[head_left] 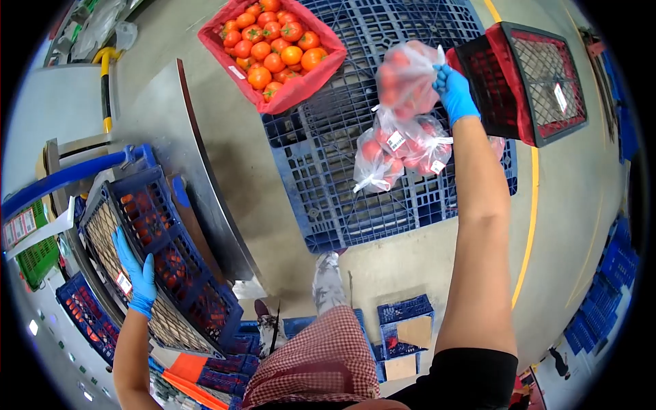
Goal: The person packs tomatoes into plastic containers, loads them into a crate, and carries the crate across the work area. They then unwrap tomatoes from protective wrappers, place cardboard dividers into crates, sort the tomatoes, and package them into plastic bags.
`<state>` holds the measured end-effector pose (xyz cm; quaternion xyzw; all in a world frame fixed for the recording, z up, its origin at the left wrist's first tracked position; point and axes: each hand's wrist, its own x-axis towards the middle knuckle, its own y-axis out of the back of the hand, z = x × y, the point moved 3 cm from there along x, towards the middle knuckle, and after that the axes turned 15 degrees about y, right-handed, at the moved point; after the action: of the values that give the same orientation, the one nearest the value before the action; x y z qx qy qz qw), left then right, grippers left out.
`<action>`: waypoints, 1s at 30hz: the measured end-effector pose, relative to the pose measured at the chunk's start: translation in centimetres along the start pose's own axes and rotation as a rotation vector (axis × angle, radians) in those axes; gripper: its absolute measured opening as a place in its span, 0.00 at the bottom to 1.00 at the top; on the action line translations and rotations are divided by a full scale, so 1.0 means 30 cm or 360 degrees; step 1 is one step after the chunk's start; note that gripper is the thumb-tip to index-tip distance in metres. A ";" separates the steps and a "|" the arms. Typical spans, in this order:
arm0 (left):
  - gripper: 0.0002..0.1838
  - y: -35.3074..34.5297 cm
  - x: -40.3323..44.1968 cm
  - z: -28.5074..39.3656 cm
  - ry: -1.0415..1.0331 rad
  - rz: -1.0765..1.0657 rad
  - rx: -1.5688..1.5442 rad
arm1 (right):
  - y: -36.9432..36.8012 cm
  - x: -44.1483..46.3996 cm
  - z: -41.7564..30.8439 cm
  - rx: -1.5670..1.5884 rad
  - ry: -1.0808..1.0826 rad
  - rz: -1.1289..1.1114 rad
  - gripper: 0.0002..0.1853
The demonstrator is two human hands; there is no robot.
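My right hand [454, 96], in a blue glove, is closed around the gathered neck of a clear plastic bag of tomatoes [406, 82]. Below it, several tied bags of tomatoes [372, 162] with white labels sit on a blue plastic pallet [328, 217]. At the left, my gloved left hand [138, 271] lies flat with fingers stretched out against the mesh side of a crate [179, 318]. Red tomatoes show through the openings of the blue crate [156, 239] beside it.
A red-lined container of loose tomatoes [272, 49] stands at the pallet's far left. Right of the bags, a black crate with red lining [551, 72] is tipped on its side. A metal table [160, 116] stands left; a small blue crate [406, 311] is near my feet.
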<state>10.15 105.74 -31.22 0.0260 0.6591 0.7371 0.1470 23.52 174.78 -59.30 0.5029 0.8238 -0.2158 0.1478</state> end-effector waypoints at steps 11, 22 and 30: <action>0.39 -0.014 0.004 -0.004 0.0050 -0.0064 -0.0135 | 0.096 -0.057 0.551 -0.0710 0.0409 -0.0323 0.28; 0.41 -0.018 0.003 -0.017 0.0080 -0.0027 -0.0153 | 0.336 -0.539 1.027 -0.1448 0.0208 -0.0196 0.12; 0.41 -0.001 0.000 0.007 -0.0032 0.0032 -0.0024 | 0.309 -0.451 0.268 -0.0561 -0.0090 0.0256 0.10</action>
<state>10.22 105.94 -31.24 0.0388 0.6518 0.7431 0.1464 38.09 164.09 -61.92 0.5272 0.8015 -0.0698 0.2734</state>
